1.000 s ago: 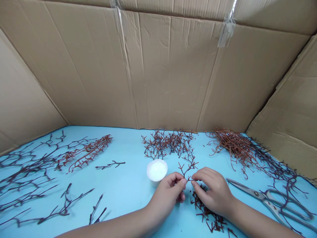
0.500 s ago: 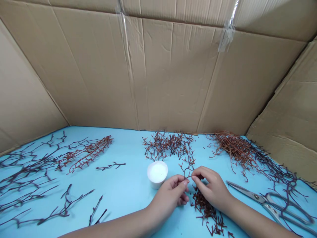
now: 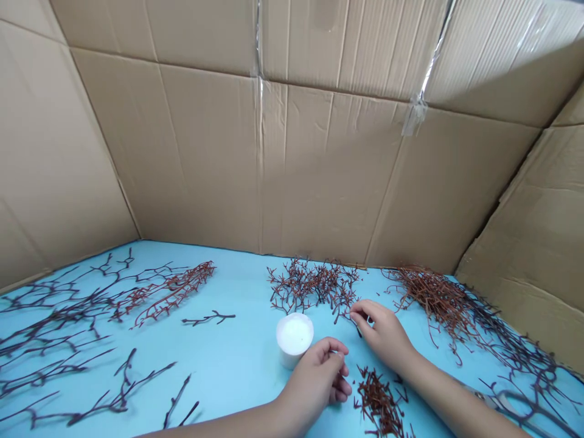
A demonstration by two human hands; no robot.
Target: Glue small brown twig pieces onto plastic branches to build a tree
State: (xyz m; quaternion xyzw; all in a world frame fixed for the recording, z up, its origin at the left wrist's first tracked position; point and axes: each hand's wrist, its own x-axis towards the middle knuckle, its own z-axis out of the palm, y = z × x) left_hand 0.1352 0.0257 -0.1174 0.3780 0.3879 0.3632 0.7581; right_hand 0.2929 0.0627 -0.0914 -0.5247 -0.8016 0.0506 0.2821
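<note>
My left hand (image 3: 319, 374) is beside the white cup (image 3: 294, 336), its fingers loosely curled and a little apart, with nothing visible in them. Farther forward, my right hand (image 3: 385, 334) pinches a small branched twig (image 3: 358, 329) between thumb and fingertips, its dark stem pointing down. That twig is at the near right edge of a pile of reddish-brown branched twigs (image 3: 314, 283), and the fingers hide part of it. Below my right hand lies a heap of short brown pieces (image 3: 379, 401). White material fills the cup.
Long dark branches (image 3: 68, 313) and red twigs (image 3: 176, 289) spread over the blue surface (image 3: 228, 365) at left. A wiry red and dark bundle (image 3: 438, 298) lies back right. Scissors (image 3: 515, 404) are partly under my right forearm. Cardboard walls (image 3: 319, 170) stand behind and beside.
My hands have moved apart. The right went forward with the small twig to the pile's edge; the left let go of it. The camera view has tilted up slightly.
</note>
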